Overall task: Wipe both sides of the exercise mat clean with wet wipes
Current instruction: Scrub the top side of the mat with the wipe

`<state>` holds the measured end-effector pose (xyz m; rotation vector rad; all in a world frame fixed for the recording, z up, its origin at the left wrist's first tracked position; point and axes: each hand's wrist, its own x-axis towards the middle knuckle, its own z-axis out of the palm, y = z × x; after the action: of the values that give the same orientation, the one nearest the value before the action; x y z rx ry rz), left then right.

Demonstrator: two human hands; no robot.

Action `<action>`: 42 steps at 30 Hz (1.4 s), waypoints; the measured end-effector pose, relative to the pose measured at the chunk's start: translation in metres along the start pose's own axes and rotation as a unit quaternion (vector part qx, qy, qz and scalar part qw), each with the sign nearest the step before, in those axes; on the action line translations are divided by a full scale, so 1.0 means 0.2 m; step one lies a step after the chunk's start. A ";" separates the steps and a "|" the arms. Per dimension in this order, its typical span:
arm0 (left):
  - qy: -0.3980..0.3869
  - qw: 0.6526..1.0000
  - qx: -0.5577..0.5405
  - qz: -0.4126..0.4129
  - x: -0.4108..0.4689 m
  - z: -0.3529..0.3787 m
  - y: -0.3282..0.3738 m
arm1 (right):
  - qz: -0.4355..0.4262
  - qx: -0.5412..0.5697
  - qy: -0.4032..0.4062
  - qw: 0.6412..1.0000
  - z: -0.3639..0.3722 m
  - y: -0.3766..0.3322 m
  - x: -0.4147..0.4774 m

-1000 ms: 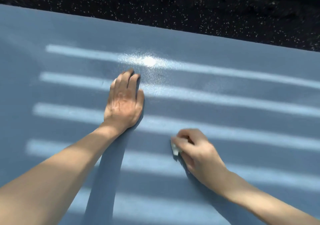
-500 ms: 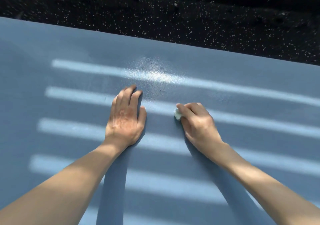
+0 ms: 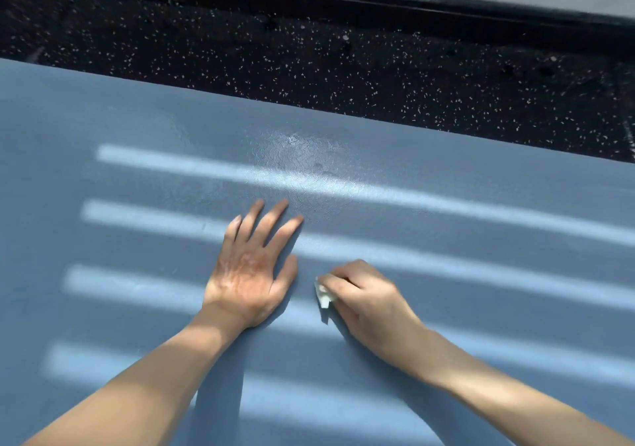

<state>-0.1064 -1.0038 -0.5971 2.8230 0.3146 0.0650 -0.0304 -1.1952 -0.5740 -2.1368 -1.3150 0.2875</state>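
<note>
Mat: blue textured exercise mat (image 3: 137, 129) lying flat and filling most of the head view, crossed by pale bands of sunlight.
Mat direction: the far edge runs left to right, slanting down toward the right. Both ends and the near edge are cut off by the frame, so the long axis cannot be confirmed.
Left hand: left hand (image 3: 247, 274) rests palm down on the mat with straight, spread fingers that hold nothing.
Right hand: right hand (image 3: 367, 301) is just beside the left, with fingers curled around the wipe, pressing it to the mat.
Wipe: small white crumpled wet wipe (image 3: 323, 296), mostly hidden under the fingers.
Sheen: glossy patch (image 3: 302, 157) beyond the left fingertips.
Floor: black speckled rubber floor (image 3: 309, 57) beyond the far edge.
Blur: both forearms are soft at the bottom edge.
</note>
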 end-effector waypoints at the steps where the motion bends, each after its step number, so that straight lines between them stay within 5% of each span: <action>1: 0.001 1.000 -0.002 -0.002 0.00 0.00 0.00 | 0.008 0.011 -0.021 1.000 -0.03 0.02 0.04; 5: -0.002 1.000 -0.003 -0.007 0.00 -0.01 0.00 | 0.113 -0.023 0.075 0.990 -0.08 0.19 0.28; 10: -0.009 1.000 -0.004 -0.010 0.00 -0.01 0.00 | 0.040 0.011 0.006 0.999 -0.05 0.12 0.12; 15: -0.013 1.000 -0.009 -0.011 0.00 -0.01 -0.01 | 0.077 -0.010 0.108 0.991 -0.11 0.28 0.39; 20: -0.012 1.000 -0.016 -0.007 0.00 -0.01 -0.01 | 0.033 -0.008 0.027 0.999 -0.14 0.25 0.35; 25: -0.011 1.000 -0.021 -0.006 0.01 0.00 -0.01 | 0.123 -0.027 0.088 0.988 -0.19 0.40 0.59; 29: -0.005 1.000 -0.019 -0.003 0.02 -0.01 -0.01 | 0.050 -0.016 0.052 0.997 -0.17 0.36 0.50; 34: -0.009 1.000 -0.021 -0.005 0.01 0.00 -0.02 | 0.128 -0.015 0.146 0.981 -0.25 0.52 0.77; 38: -0.008 1.000 -0.024 -0.005 0.01 0.00 -0.02 | 0.067 -0.020 0.066 0.995 -0.27 0.48 0.69; 42: -0.005 1.000 -0.027 -0.005 0.01 0.00 -0.02 | 0.173 -0.076 0.140 0.972 -0.34 0.62 0.84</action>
<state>-0.1056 -0.9997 -0.5991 2.7675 0.3186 0.0552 0.1735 -1.1153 -0.5731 -2.4288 -0.8251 0.0195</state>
